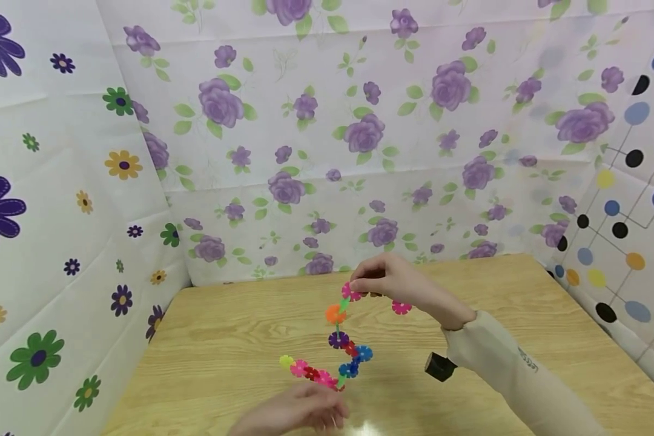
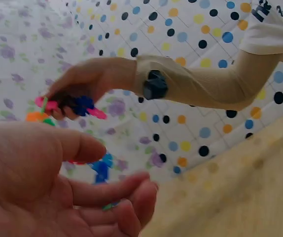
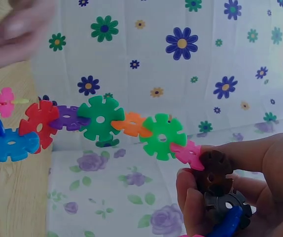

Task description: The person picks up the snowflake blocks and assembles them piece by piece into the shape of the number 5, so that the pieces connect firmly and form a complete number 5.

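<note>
A chain of interlocking plastic snowflake discs in many colours dangles from my right hand, over the wooden table. Thumb and fingers pinch it near a brown disc, between a pink disc and a black one. A short tail with a blue and a pink disc hangs past the grip. Lower down, the chain bends left to a yellow end disc. My left hand hovers close to that lower stretch, fingers loosely bent and nothing held; its palm faces its wrist camera.
The wooden table reaches back to a curtain with purple roses. Flower-print cloth hangs at the left, and dotted cloth at the right. A small black device sits on the right wrist.
</note>
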Demonstrator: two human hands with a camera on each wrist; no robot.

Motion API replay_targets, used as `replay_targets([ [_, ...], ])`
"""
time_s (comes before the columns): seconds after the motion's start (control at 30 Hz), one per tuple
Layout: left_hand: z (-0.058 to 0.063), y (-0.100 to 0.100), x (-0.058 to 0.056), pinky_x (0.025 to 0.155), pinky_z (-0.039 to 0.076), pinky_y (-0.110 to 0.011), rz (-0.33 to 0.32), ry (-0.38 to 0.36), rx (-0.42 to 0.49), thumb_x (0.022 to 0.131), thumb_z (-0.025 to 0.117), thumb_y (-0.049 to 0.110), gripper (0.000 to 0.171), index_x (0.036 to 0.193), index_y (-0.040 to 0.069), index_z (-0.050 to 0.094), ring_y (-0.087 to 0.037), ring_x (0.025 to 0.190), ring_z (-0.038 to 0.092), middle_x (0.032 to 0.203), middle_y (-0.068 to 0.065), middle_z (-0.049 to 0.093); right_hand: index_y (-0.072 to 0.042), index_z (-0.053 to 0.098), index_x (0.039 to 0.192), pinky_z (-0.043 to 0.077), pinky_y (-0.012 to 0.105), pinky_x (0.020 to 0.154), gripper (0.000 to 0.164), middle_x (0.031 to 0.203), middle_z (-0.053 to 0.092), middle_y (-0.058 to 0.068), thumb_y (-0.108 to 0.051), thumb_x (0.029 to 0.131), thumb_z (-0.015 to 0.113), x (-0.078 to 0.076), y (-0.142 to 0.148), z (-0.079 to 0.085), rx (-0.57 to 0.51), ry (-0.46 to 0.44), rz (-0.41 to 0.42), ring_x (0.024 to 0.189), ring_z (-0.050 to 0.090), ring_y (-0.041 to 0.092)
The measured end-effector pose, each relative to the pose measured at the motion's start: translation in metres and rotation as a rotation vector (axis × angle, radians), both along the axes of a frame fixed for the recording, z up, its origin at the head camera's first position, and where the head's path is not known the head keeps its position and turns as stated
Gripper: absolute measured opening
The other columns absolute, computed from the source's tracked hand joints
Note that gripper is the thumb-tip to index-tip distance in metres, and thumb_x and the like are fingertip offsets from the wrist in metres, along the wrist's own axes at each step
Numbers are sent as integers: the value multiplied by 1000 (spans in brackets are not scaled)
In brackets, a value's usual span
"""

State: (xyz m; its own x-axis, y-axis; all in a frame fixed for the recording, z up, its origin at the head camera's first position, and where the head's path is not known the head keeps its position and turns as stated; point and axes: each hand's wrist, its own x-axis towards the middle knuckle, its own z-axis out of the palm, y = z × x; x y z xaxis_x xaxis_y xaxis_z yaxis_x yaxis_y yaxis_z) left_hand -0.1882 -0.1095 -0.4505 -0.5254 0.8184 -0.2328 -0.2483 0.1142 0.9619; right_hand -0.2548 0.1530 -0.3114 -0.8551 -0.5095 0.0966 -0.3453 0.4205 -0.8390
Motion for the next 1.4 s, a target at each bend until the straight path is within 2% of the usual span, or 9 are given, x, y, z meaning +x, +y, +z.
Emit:
replay_targets([
  [0.07,-14,2,5,87,55,-26,9,-104,-125,103,44,37,52,129,-7,52,-12,97,65,109,-3,69,-13,73,97,40,27,55,17,77,61,7,-26,95,62,0,0,0,-17,0,-6,60,43,15],
  [0.13,-26,4,9,96,53,-34,96,-235,-159,100,50,41,59,137,-4,45,-19,107,65,118,-10,67,-12,73,97,41,27,55,18,78,61,9,-26,95,62,0,2,0,-36,0,-9,60,43,15],
  [0.2,-34,9,11,102,49,-40,242,-361,-121,95,59,40,68,143,-2,34,-24,114,63,125,-15,63,-12,73,97,42,27,56,18,79,62,10,-26,95,62,-1,4,-1,-53,-2,-15,61,44,15],
  [0.3,-44,17,12,109,43,-43,417,-453,17,92,66,32,83,148,-3,16,-27,120,59,133,-20,56,-12,73,97,43,28,57,18,82,64,11,-27,95,62,-2,9,-2,-69,-9,-29,63,46,17],
  [0.4,-52,23,9,113,38,-43,467,-396,143,93,64,20,78,148,-5,14,-30,127,53,140,-23,49,-13,73,99,45,29,59,19,84,66,9,-27,95,62,-3,15,-4,-71,-12,-49,65,49,19],
  [0.57,-57,23,2,109,42,-37,464,-244,216,97,57,15,45,136,-3,42,-28,124,57,138,-23,52,-13,72,101,50,29,64,21,90,70,5,-30,95,61,-6,25,-12,-84,-39,-82,69,55,18],
  [0.97,-33,-17,-26,90,54,-22,548,-76,109,94,63,13,40,125,-10,55,-10,95,68,102,-3,72,-4,66,113,57,29,79,33,93,71,0,-31,95,62,-19,45,-61,-350,-316,-236,84,66,15],
  [1.23,-15,-47,-55,83,54,-18,555,23,110,98,57,16,38,126,-9,55,-4,90,65,97,4,69,0,61,121,47,29,61,32,91,66,6,-23,99,55,-17,52,-93,-264,-324,-214,70,54,17],
  [1.4,-4,-52,-72,77,54,-18,655,118,10,100,53,24,41,124,-9,55,-5,83,61,92,4,65,4,56,126,55,35,85,35,106,67,11,-20,100,53,-9,53,-116,-230,-352,-143,94,66,19],
])
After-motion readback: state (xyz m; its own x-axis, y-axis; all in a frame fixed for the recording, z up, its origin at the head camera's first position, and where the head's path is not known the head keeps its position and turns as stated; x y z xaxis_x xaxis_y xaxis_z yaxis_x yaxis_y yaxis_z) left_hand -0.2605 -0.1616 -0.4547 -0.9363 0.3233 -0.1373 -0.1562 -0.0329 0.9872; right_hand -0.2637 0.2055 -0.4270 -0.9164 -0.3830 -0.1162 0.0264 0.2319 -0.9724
